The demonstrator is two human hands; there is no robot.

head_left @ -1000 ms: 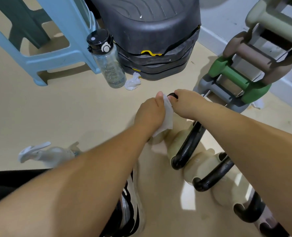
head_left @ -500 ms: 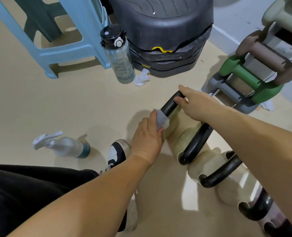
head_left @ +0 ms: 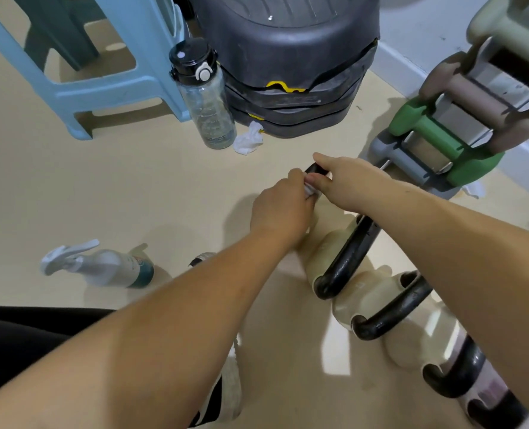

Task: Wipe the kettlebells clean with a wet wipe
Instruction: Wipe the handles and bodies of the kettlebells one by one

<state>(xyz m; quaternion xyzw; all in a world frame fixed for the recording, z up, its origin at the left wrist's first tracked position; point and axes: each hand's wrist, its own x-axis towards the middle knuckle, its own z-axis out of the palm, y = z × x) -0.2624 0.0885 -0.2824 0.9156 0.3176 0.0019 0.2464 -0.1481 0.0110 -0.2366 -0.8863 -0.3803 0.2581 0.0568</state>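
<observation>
Several cream kettlebells with black handles stand in a row on the floor, from the centre toward the lower right. The farthest kettlebell [head_left: 325, 252] has its black handle [head_left: 346, 252] running up to my hands. My right hand [head_left: 346, 181] grips the top of that handle. My left hand [head_left: 283, 205] holds a white wet wipe [head_left: 309, 191] wrapped against the handle just below my right hand. Most of the wipe is hidden by my fingers. The nearer kettlebells [head_left: 377, 301] stand untouched.
A clear water bottle [head_left: 206, 97] and a crumpled used wipe [head_left: 248, 140] lie by black stacked step platforms [head_left: 288, 66]. A blue stool [head_left: 80, 57] stands at upper left, a dumbbell rack [head_left: 448, 131] at right, a spray bottle [head_left: 102, 264] lies left, and my shoe [head_left: 226, 394] is below.
My left hand slid the wipe down the handle, then back up to meet my right hand near the top. The camera view shifted slightly.
</observation>
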